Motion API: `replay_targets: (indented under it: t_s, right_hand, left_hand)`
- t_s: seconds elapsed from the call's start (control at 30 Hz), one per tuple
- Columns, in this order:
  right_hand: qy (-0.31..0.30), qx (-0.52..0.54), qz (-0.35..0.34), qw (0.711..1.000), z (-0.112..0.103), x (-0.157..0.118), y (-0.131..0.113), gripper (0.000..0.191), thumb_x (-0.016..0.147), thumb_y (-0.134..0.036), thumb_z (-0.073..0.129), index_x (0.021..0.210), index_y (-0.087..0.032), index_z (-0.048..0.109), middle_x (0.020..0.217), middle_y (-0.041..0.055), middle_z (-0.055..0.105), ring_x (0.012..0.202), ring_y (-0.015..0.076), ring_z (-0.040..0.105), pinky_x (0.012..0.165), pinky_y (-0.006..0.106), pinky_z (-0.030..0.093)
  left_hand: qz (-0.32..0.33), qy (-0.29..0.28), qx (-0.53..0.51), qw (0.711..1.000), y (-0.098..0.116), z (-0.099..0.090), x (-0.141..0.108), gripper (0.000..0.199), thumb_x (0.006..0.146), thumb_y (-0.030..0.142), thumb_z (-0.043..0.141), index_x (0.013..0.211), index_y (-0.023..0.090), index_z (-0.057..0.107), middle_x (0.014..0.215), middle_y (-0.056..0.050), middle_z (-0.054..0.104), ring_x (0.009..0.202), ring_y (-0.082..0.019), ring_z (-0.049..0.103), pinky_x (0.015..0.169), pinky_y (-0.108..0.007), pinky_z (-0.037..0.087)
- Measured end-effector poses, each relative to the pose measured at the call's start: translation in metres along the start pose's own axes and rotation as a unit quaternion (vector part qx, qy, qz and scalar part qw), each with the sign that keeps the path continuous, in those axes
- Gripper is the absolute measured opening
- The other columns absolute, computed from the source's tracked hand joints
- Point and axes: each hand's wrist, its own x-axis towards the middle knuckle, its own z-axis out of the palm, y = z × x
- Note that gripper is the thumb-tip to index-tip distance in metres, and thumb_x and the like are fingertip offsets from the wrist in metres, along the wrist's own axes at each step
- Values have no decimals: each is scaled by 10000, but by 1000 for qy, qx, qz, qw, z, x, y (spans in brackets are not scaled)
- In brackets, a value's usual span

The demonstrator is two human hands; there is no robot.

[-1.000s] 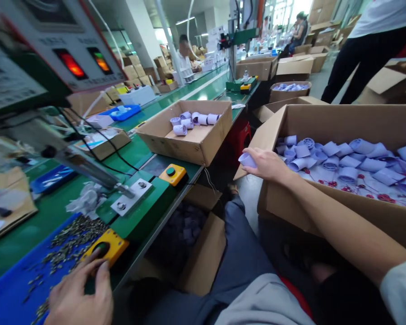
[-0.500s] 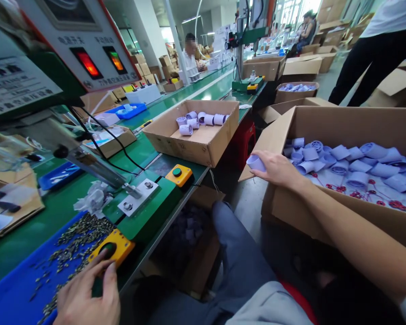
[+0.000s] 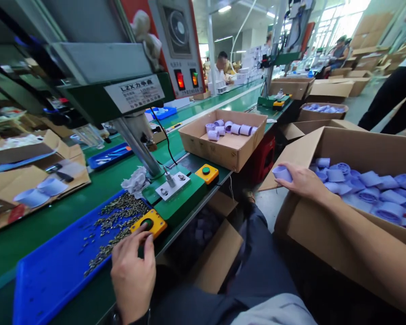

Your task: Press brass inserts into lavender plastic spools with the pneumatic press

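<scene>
My left hand rests at a yellow button box, its index finger on the dark green button and its thumb spread apart. In my right hand is a short lavender plastic tube, gripped between thumb and fingers above the flap of a large cardboard box. Many similar lavender tubes fill that box. In front of my left hand, a green press stands over a metal fixture plate. Small metal parts lie in a blue tray beside it.
A shallow cardboard box with several lavender tubes sits on the green bench. Near it is a second yellow button box. Two lavender pieces lie on cardboard at the left. A person stands at the far right.
The view has swung left, so the bench and boxes appear farther right and lower. My left hand remains at the button, and my right hand still holds the lavender tube.
</scene>
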Motion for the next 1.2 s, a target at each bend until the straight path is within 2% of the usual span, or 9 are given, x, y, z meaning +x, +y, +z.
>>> replay_targets:
  t_s: [0.43, 0.6, 0.9, 1.0, 1.07, 1.13, 1.2]
  right_hand:
    - [-5, -1, -4, 1000, 3, -3, -1, 483, 863, -483, 515, 1259, -206, 516, 1159, 111, 654, 1021, 300, 643, 860, 421, 522]
    - [-7, -9, 0, 1000, 4, -5, -3, 471, 875, -482, 505, 1254, -203, 517, 1142, 119, 658, 996, 304, 649, 853, 420, 517]
    - [-29, -37, 13, 999, -1, -8, -3, 459, 880, -465, 547, 1241, -184, 520, 1089, 148, 670, 960, 285, 647, 802, 332, 467]
    - [-28, -53, 21, 998, -2, -11, -2, 504, 895, -543, 475, 1256, -193, 513, 1077, 154, 674, 930, 290, 652, 764, 342, 459]
    - [-28, -71, 25, 997, -1, -14, 2, 607, 894, -653, 356, 1276, -206, 504, 1069, 162, 677, 891, 299, 656, 725, 361, 461]
    - [-28, -82, 16, 996, 3, -16, 11, 737, 866, -743, 222, 1307, -213, 484, 1073, 176, 674, 858, 310, 653, 704, 383, 466]
    - [-26, -103, 6, 994, 10, -17, 25, 793, 841, -778, 178, 1351, -234, 449, 1068, 181, 676, 808, 308, 648, 675, 398, 468]
  left_hand:
    - [-9, -3, 1, 1000, 1, -2, -2, 242, 913, 390, 456, 904, 205, 612, 996, -78, 668, 998, -246, 576, 949, -409, 460]
    - [-16, 1, 2, 1000, 2, -1, -5, 203, 912, 362, 481, 907, 207, 611, 1001, -69, 671, 1009, -243, 573, 950, -403, 460]
    - [-12, 2, -26, 1000, 0, 1, -8, 135, 905, 290, 521, 910, 196, 618, 1032, -67, 678, 1013, -238, 557, 942, -400, 454]
    - [-18, -12, -40, 999, 3, -1, -11, 108, 902, 257, 530, 904, 198, 620, 1056, -56, 675, 1024, -223, 545, 954, -383, 447]
    - [-32, -20, -50, 998, 7, -2, -13, 91, 899, 236, 538, 907, 200, 621, 1076, -44, 674, 1028, -210, 536, 953, -364, 445]
    - [-46, -26, -55, 997, 10, -3, -14, 78, 895, 219, 545, 912, 204, 620, 1089, -31, 673, 1024, -198, 530, 948, -348, 446]
    - [-55, -31, -59, 996, 13, -4, -14, 68, 891, 202, 552, 906, 206, 618, 1102, -20, 671, 1031, -187, 525, 950, -335, 443]
